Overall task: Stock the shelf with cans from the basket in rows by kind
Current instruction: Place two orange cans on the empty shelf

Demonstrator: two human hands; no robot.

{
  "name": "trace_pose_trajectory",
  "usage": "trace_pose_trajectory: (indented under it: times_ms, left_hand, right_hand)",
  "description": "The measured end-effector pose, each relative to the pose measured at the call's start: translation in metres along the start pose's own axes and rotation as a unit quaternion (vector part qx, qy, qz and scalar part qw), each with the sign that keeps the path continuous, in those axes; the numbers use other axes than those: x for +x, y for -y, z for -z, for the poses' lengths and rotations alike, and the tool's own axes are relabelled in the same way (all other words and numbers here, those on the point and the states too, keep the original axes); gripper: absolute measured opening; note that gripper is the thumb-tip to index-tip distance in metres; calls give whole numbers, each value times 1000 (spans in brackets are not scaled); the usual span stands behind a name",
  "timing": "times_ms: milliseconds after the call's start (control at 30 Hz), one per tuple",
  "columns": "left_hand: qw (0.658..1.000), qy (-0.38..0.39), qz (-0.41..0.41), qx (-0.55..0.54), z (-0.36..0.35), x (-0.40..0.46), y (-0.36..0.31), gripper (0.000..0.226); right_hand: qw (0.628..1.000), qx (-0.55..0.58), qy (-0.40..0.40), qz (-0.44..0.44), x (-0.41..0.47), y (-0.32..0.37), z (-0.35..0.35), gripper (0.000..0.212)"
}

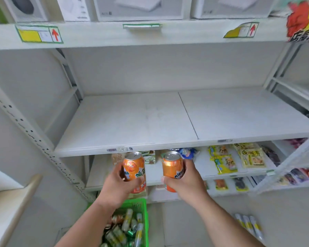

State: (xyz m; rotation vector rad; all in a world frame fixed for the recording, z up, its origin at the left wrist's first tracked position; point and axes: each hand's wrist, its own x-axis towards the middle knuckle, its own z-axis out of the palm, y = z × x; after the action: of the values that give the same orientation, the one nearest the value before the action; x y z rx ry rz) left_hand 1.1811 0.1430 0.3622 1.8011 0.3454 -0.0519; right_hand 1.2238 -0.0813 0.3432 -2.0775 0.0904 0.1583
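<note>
At the bottom edge of the view, low on the floor, a green basket [144,218] stood between the person's forearms, heaped with cans [127,227] lying every way: mostly green and silver ones, with what looked like an orange one among them. Judging by that heap, nearly all the stock was left to move.

Above the basket, just below the front edge of the bare shelf, each hand held an upright orange can. The left hand [117,187] had its fingers curled round the lower half of the left orange can [134,166], thumb across the front. The right hand [184,182] wrapped the right orange can [172,166] the same way, fingers on the far side and thumb near its base. The two cans stood near one another, not touching, and appeared to be of one kind, so they would belong in one row.

Behind the hands, a lower shelf [103,177] carried snack packets [223,162], mostly toward its right end.

Farther back, the bare shelf [132,122] ran wide and white from its front edge to the back wall, with a seam right of middle and not one can on it. I judged the task barely begun: no row started, the first pair lifted but not set down.

Farthest up, the top shelf's front edge bore price labels [39,33], with boxes above.
</note>
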Motion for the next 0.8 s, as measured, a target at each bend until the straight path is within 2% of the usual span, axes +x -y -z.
trace_pose_trajectory:
  times_ms: [300,500,633,800]
  left_hand:
    - [999,-1,-44,23,-30,87,-31,56]
    - [999,14,-44,7,-46,152,-41,55]
    - [999,14,-36,13,-51,181,-49,55]
    - [999,-5,-27,26,-54,217,-46,59]
  right_hand:
    - [999,-10,-43,-5,85,11,28,65]
    - [997,-22,-67,-23,141,10,36,57]
    - [996,-24,-80,-25,170,10,38,60]
    - [998,-17,-59,-20,213,18,32,57]
